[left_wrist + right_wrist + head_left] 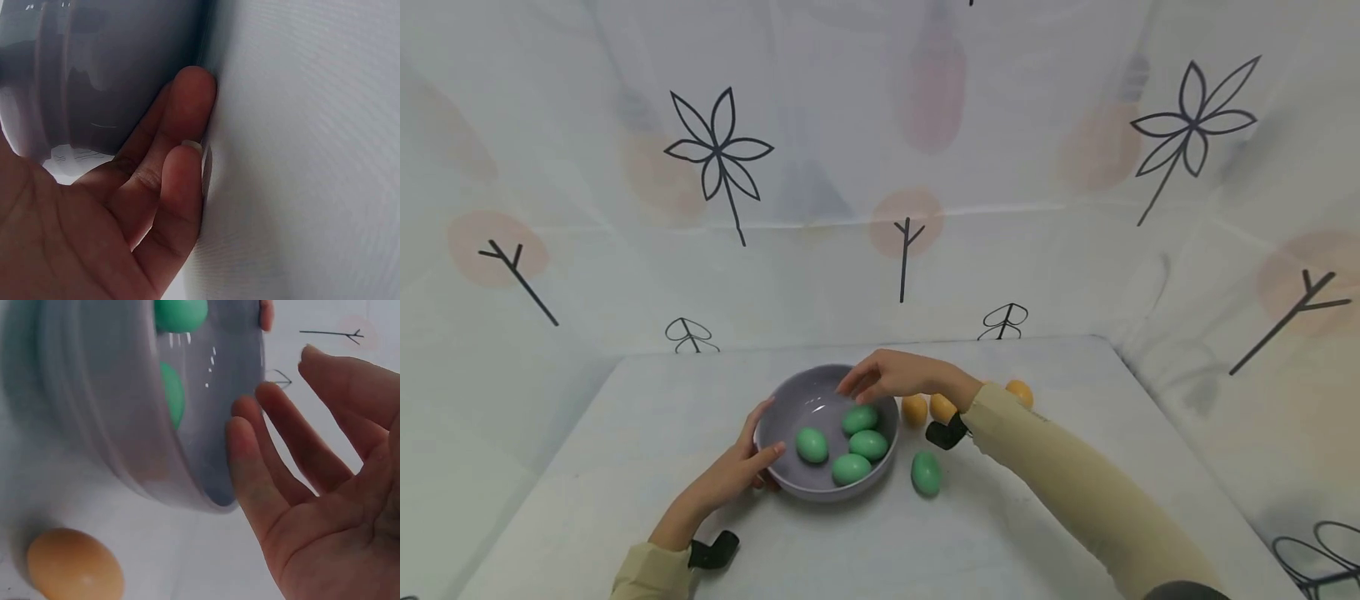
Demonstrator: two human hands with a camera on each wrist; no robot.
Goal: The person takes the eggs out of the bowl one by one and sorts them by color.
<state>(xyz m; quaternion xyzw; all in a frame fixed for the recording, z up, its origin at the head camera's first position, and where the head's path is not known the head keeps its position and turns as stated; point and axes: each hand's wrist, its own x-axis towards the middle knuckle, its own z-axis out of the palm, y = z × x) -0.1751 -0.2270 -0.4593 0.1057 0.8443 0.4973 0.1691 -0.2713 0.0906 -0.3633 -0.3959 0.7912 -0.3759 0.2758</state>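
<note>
Green eggs [812,446], four visible, lie inside the grey bowl [820,495]; a fifth green egg [927,473] rests on the table [865,554] just right of it. The left hand [730,477] grasps the bowl's left side, thumb over the rim. The right hand [901,372], fingers loosely bent, holds nothing above the far-right rim. Recommended: firm left-hand support, right fingers clear of the rim, gentle placement, as eggs may roll.
</note>
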